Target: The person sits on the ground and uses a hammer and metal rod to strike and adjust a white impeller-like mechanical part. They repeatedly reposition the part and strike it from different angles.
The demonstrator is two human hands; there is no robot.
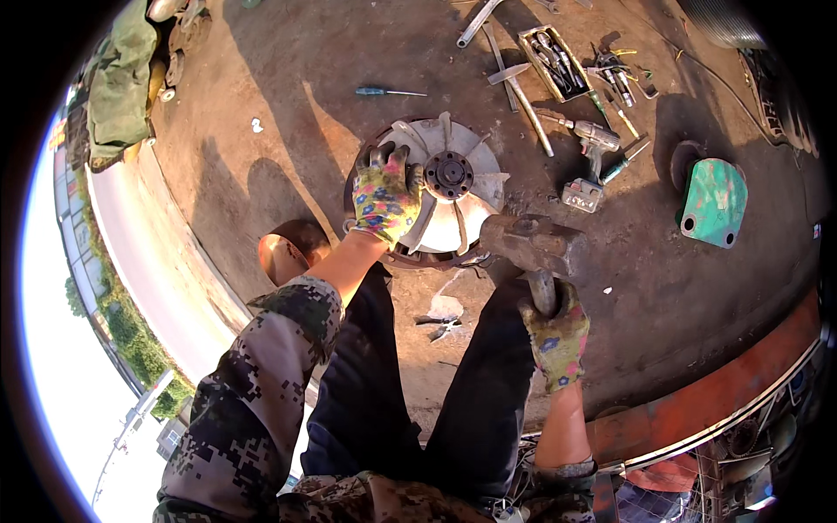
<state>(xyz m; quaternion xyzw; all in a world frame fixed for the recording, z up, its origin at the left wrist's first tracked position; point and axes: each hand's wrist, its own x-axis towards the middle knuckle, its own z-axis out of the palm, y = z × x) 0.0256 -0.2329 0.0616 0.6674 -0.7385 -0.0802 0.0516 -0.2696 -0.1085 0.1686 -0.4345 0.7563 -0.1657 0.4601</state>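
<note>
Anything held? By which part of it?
Right grip: sledgehammer, by its handle. Left grip rests on the finned wheel; whether it holds it cannot be told.

The drill [595, 139] lies right of the disc [449, 177].

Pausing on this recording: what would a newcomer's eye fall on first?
Probably the pale finned disc at the centre, with the left grip laid on it. Next, the sledgehammer in the right grip, its heavy head just to the disc's lower right. Then the bright green part, off toward the right edge.
</note>
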